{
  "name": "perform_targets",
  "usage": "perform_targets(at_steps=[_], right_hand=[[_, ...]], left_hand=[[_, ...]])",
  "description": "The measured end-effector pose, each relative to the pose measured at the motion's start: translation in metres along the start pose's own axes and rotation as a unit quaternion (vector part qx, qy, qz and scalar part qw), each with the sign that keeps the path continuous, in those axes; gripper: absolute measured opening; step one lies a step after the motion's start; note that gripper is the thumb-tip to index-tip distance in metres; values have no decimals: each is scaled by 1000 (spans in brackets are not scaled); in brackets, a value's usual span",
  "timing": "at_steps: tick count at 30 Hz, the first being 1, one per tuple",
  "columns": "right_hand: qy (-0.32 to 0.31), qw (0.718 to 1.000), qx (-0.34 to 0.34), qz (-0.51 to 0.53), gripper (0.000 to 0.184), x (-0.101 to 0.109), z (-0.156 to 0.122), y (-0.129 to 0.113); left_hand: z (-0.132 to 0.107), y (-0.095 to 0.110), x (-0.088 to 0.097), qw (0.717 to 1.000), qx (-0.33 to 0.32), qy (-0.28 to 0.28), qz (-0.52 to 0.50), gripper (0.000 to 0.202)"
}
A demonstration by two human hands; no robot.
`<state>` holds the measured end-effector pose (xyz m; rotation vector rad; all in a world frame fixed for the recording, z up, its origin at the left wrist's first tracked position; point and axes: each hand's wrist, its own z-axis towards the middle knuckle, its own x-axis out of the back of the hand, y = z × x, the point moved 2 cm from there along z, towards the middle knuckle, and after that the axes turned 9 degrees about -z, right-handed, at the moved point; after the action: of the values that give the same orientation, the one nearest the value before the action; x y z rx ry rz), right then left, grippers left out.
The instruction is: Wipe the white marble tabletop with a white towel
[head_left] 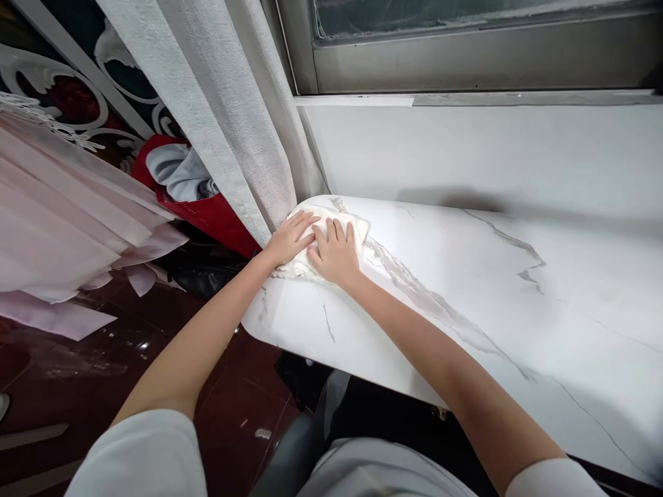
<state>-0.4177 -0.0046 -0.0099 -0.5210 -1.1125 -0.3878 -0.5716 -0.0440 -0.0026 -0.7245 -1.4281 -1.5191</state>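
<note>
A white cloth (357,226) lies spread on the left end of a white marble-patterned table (466,276). Flat on the cloth's left part rests my left hand (291,238), its fingers stretched toward the right. My right hand (335,254) presses beside it on the middle of the cloth, fingers spread and pointing away from me. The two hands are close together, fingertips nearly touching. Part of the cloth is hidden under them.
A pale curtain (222,103) hangs against the table's left end. Behind the table stand a white wall (362,152) and a window frame (466,65). Left are a red bag (222,217) holding grey fabric, a pink draped cloth (67,207) and the dark tiled floor (243,393).
</note>
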Motion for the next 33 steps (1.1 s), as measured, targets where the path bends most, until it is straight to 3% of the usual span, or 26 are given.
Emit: perform_targets(at_steps=[13, 18, 27, 33], right_hand=[[-52, 997, 50, 12, 62, 22, -78, -64], [-66, 994, 82, 32, 62, 35, -104, -69], [-54, 994, 87, 40, 62, 49, -133, -36], [-35, 996, 75, 13, 60, 45, -117, -12]], left_hand=[[-108, 21, 15, 999, -10, -5, 34, 53], [-137, 34, 13, 998, 13, -2, 58, 53], [-135, 80, -11, 998, 19, -3, 68, 53], [-107, 86, -19, 998, 27, -4, 54, 51]])
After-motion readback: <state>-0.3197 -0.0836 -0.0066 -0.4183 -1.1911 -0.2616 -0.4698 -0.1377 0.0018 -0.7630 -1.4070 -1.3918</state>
